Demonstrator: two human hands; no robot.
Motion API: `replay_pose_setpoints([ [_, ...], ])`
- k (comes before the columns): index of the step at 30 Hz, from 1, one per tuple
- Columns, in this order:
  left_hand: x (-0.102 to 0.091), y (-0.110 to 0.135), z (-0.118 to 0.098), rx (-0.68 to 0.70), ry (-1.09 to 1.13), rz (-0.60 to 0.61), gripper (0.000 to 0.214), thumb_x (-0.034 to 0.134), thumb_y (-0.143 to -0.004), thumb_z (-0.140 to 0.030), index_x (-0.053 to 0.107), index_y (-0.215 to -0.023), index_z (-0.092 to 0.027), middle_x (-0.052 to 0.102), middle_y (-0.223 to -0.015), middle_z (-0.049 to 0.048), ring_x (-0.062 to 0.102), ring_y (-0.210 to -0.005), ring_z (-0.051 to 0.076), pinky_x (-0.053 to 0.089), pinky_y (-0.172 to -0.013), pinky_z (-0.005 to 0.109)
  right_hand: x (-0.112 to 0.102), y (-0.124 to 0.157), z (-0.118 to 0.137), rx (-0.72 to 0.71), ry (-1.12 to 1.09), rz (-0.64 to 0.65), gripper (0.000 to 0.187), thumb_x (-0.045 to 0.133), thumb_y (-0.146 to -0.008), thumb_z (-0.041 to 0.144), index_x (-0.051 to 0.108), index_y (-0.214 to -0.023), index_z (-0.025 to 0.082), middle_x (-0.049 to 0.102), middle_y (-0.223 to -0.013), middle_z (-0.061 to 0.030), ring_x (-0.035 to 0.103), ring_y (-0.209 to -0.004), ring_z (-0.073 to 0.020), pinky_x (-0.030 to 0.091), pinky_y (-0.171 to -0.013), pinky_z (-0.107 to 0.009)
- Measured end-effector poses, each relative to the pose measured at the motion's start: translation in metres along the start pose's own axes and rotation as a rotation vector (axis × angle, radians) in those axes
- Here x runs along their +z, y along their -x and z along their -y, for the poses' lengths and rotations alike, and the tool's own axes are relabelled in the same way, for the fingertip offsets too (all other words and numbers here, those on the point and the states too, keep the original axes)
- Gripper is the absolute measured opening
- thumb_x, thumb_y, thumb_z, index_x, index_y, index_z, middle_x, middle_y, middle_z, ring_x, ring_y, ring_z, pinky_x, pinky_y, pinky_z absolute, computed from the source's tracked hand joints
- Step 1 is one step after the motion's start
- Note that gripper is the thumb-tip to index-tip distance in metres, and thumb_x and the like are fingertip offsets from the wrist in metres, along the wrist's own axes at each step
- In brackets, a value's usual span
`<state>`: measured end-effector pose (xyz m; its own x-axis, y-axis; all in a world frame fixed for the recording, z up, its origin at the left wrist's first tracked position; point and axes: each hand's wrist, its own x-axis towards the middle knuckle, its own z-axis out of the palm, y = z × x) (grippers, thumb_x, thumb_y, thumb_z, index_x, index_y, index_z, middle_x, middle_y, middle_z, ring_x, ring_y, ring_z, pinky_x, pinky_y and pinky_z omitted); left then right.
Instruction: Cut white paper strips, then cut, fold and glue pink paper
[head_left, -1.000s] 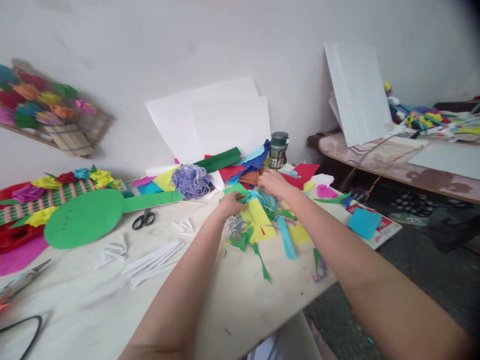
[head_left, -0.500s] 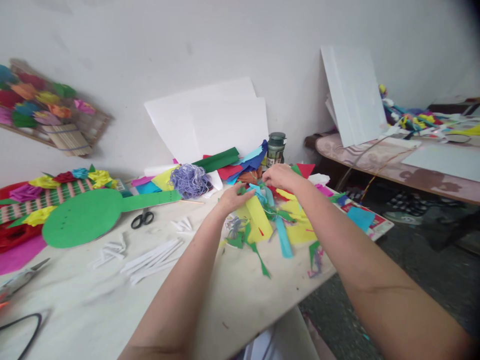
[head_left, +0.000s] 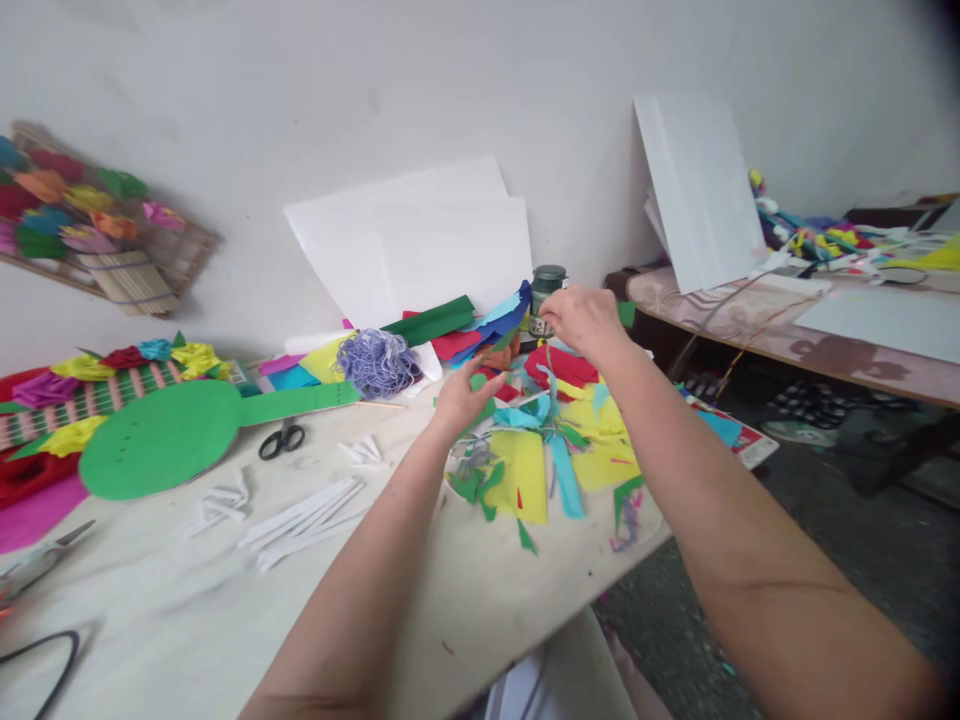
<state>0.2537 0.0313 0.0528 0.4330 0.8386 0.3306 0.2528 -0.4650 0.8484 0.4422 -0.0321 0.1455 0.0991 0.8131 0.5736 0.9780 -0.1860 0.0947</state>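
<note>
My left hand is low over the left edge of a heap of coloured paper scraps, its fingers apart. Raised above the back of the heap is my right hand, fingertips pinched together in front of a dark-lidded jar; whatever they hold is too small to make out. Between the hands lie red paper and a crumpled light-blue strip. Nearer me are yellow paper, another blue strip and green scraps.
Purple yarn sits left of the heap. Black-handled scissors, white paper strips and a green banjo-shaped cutout lie farther left. White sheets lean on the wall. A second table stands at right.
My right hand has risen from the scraps. My left hand has spread its fingers. The yellow sheet has turned straighter, and more red paper and the light-blue strip show between the hands.
</note>
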Motion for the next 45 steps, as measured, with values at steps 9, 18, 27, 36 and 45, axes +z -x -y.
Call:
replay_pose_setpoints([
  [9,-0.026,-0.017,0.001,0.06,0.071,-0.044,0.028,0.056,-0.072,-0.044,0.059,-0.065,-0.017,0.058,-0.051,-0.0003,0.05,-0.046,0.011,0.039,-0.051,0.024,0.007,0.008,0.018,-0.021,-0.262,0.139,0.027,0.052,-0.079,0.032,0.066,-0.102,0.026,0.068,-0.097,-0.003,0.06,-0.089,-0.0199,0.038,-0.07,-0.027],
  [18,-0.055,0.001,-0.01,0.176,-0.011,0.246,0.046,0.049,-0.076,-0.052,0.043,-0.049,-0.016,0.039,-0.045,-0.0033,0.031,-0.045,0.007,0.025,-0.047,0.022,0.018,0.01,0.057,-0.286,-0.294,0.367,0.045,0.046,-0.077,0.059,0.067,-0.092,0.021,0.067,-0.082,-0.0056,0.058,-0.076,-0.0176,0.032,-0.062,-0.024],
  [27,-0.055,0.005,0.0,0.188,-0.207,0.141,0.043,0.048,-0.076,-0.052,0.051,-0.054,-0.015,0.045,-0.047,-0.0025,0.038,-0.048,0.008,0.027,-0.049,0.022,0.016,0.003,0.074,-0.445,-0.407,0.453,0.032,0.048,-0.078,0.047,0.069,-0.085,0.025,0.064,-0.069,0.0006,0.049,-0.06,-0.0115,0.025,-0.055,-0.023],
  [36,-0.05,0.003,0.015,0.029,0.412,-0.061,0.045,0.048,-0.074,-0.058,0.041,-0.054,-0.017,0.035,-0.043,-0.0058,0.024,-0.037,0.005,0.018,-0.039,0.021,0.008,0.003,0.083,-0.432,-0.359,0.193,0.036,0.042,-0.085,0.039,0.068,-0.075,0.017,0.061,-0.065,-0.0027,0.047,-0.061,-0.0121,0.023,-0.056,-0.025],
  [45,-0.051,0.008,0.008,-0.022,0.351,0.063,0.046,0.051,-0.073,-0.057,0.063,-0.072,-0.013,0.065,-0.078,0.009,0.058,-0.08,0.017,0.044,-0.07,0.028,0.006,0.003,0.076,-0.331,-0.321,0.185,0.03,0.042,-0.084,0.033,0.06,-0.101,0.016,0.065,-0.082,-0.0071,0.055,-0.072,-0.0181,0.027,-0.058,-0.025],
])
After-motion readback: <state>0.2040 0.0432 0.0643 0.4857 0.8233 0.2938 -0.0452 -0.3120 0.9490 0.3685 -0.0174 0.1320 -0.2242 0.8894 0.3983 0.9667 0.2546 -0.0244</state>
